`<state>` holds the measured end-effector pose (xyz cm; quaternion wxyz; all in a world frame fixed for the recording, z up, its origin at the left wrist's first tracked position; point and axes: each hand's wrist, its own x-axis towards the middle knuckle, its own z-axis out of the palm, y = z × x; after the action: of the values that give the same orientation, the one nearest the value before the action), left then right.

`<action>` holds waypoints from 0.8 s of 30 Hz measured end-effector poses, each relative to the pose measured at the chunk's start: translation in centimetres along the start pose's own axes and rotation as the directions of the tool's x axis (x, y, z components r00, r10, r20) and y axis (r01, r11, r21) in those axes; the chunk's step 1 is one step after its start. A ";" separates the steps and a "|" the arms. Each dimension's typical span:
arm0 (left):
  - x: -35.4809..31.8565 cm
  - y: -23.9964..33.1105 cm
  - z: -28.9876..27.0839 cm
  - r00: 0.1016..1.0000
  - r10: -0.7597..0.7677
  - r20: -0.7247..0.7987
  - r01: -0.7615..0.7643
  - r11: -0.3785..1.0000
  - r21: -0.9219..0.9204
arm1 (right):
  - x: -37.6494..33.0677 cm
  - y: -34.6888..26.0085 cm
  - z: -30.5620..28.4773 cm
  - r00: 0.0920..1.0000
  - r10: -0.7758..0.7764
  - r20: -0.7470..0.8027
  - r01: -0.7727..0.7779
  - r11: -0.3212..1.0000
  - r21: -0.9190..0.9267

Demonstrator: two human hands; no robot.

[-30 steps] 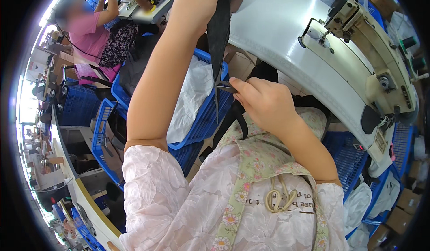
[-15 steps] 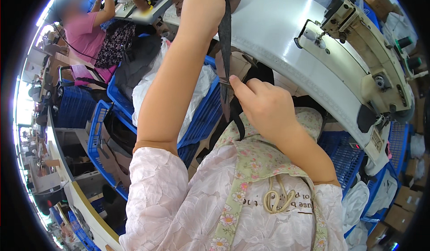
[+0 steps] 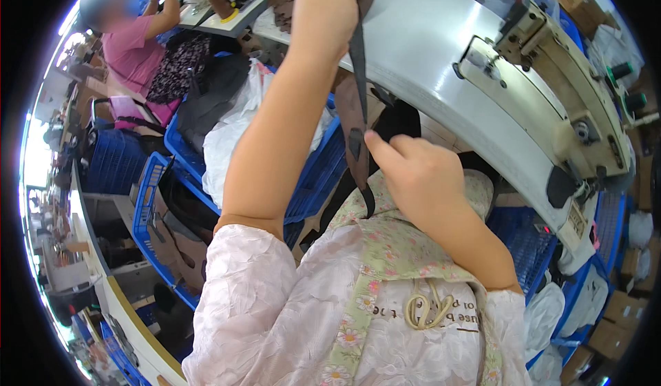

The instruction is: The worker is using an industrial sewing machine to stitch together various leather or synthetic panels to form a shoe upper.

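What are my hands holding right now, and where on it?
A dark strap: the left hand grips its upper end, the right hand pinches it lower down, near its hanging end.

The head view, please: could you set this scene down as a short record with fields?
left hand: raised, gripping the top of a dark strap
right hand: lower, pinching the strap near its free end
strap: hangs roughly upright between both hands
sewing machine: beige, on a white table to the right
blue crates: below the left arm, one holding a white bag
other person: pink top, seated upper left
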<state>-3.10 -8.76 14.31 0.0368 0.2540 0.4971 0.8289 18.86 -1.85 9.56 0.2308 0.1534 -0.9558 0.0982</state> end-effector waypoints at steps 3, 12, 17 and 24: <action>-0.9 0.4 -1.6 0.995 0.077 -0.065 -0.065 0.983 0.170 | -0.4 -0.3 -1.0 0.992 -0.103 -0.075 0.118 0.966 0.230; -10.1 18.0 -16.3 0.745 0.414 -0.523 0.269 0.532 0.803 | -1.3 2.9 -0.3 0.987 -0.057 -0.148 0.126 0.849 0.513; -18.7 30.6 -23.6 0.722 0.487 -0.491 0.408 0.273 0.871 | 0.1 2.8 2.4 0.992 -0.063 -0.109 0.115 0.806 0.580; -23.2 21.6 -42.4 0.713 0.630 -0.308 0.649 -0.429 0.628 | 0.0 2.7 4.0 0.999 -0.049 -0.018 0.050 0.809 0.585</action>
<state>1.76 -61.01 7.61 -0.3779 -0.1933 0.9054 -0.0117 16.33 -0.38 5.73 0.1760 0.2418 -0.8746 0.3816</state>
